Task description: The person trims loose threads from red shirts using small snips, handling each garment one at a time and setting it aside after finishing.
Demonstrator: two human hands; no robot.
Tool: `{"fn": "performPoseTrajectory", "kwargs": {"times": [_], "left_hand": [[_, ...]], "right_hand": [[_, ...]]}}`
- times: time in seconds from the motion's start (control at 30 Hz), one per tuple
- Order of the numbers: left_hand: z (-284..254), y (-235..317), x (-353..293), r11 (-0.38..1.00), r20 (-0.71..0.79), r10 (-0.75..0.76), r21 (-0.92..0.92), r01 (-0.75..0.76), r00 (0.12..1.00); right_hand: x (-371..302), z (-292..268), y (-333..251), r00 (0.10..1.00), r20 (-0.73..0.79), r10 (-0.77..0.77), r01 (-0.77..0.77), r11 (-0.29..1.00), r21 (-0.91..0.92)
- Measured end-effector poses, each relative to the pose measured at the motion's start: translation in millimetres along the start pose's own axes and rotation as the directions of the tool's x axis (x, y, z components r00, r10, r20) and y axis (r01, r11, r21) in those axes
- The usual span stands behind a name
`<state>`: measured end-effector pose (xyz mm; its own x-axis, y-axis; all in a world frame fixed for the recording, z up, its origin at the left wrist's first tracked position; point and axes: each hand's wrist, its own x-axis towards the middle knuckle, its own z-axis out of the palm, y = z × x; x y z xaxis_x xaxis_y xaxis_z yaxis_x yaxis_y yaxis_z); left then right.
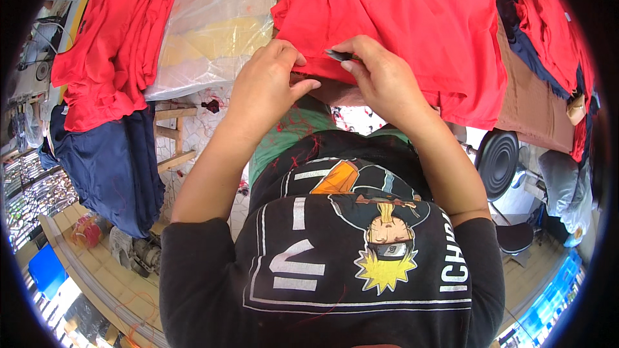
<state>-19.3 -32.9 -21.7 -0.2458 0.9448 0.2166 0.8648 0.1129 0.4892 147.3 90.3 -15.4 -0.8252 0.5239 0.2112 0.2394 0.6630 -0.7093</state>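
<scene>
Red cloth (412,32) lies spread over the table in front of me, with its near edge hanging toward my lap. My left hand (274,77) is curled at that edge, and the hem runs in between its thumb and fingers. Its lower fingers are hidden. Pinched between the thumb and forefinger of my right hand (380,74) are small dark thread snips (338,56), pointing left just over the cloth. Most of the snips is covered by the fingers. A short gap separates the two hands.
Clear plastic sheeting (216,26) covers the table's left part. More red cloth (122,38) hangs farther left above dark blue cloth (113,167). Brown cardboard (535,100) lies at the right. A wooden frame (171,132) and a round black disc (498,164) stand below table height.
</scene>
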Motion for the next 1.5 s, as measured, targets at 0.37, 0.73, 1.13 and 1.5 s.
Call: {"fn": "performPoseTrajectory", "kwargs": {"times": [0.37, 0.73, 1.13, 1.5], "left_hand": [[-4, -11, -5, 0.906, 0.123, -0.182, -0.364, 0.215, 0.976], [-128, 3, -31, 0.971, 0.386, -0.063, 0.237, -0.033, 0.921], [-3, -16, -5, 0.985, -0.013, 0.151, 0.081, -0.149, 0.988], [-17, -15, 11, 0.483, -0.28, -0.359, -0.872, -0.079, 0.89]], "right_hand": [[-4, 14, 7, 0.992, 0.074, -0.099, 0.104, 0.992, -0.076], [3, -7, 3, 0.996, -0.031, -0.083, 0.073, 0.966, -0.247], [-20, -63, -1, 0.999, -0.053, 0.009, -0.021, 0.973, -0.231], [-27, -101, 48, 0.947, 0.065, 0.316, -0.296, 0.931, -0.212]]}}
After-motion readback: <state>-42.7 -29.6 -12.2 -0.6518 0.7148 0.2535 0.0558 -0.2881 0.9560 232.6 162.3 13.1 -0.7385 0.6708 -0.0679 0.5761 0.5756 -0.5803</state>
